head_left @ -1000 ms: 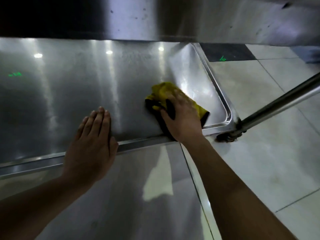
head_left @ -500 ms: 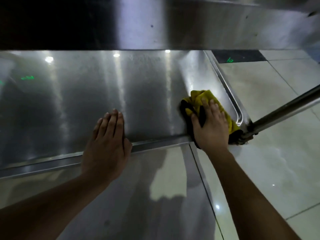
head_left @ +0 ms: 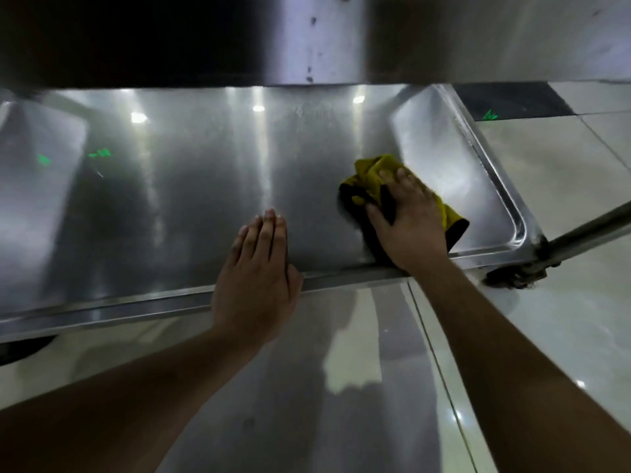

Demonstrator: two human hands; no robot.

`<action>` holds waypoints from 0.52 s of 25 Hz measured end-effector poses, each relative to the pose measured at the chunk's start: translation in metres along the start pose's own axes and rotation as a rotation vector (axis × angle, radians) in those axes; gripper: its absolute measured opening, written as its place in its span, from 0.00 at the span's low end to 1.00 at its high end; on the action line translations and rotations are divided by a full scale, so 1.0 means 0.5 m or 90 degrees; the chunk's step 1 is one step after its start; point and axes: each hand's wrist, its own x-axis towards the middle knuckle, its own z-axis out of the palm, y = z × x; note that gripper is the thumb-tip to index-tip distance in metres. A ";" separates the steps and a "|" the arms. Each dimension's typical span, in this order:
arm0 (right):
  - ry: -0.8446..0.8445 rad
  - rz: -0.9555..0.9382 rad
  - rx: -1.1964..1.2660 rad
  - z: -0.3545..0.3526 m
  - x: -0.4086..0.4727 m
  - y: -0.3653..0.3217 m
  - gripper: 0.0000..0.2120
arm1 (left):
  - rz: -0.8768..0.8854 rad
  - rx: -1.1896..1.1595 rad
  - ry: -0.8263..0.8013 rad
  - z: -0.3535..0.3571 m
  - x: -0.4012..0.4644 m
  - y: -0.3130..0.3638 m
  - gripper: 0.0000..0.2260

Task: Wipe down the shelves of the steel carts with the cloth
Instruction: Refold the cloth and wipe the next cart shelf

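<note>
Two hands, one cloth, one shelf in reach. Left hand (head_left: 256,285) lay flat across the shelf's (head_left: 187,199) front rim, fingers straight and together, holding nothing. Right hand (head_left: 408,227) pressed the yellow-black cloth (head_left: 370,175) onto the shelf near its right front corner, fingers extended; thumb possibly hooked a fold, too blurred. Bare steel ran leftward. One upper shelf (head_left: 307,39) overhung the back.

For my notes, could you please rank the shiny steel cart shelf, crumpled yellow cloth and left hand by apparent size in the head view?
Largest: steel cart shelf.
Tied, unsure: left hand and yellow cloth, partly hidden under the right hand.
</note>
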 end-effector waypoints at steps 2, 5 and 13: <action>-0.003 0.110 0.003 -0.017 0.071 0.009 0.32 | -0.001 -0.010 -0.001 0.001 0.000 0.002 0.32; 0.011 0.136 0.014 0.012 0.045 -0.051 0.33 | -0.004 -0.007 -0.029 -0.002 0.001 -0.004 0.32; -0.029 0.120 0.041 0.013 0.112 -0.079 0.33 | -0.009 -0.012 -0.037 -0.007 0.005 0.006 0.31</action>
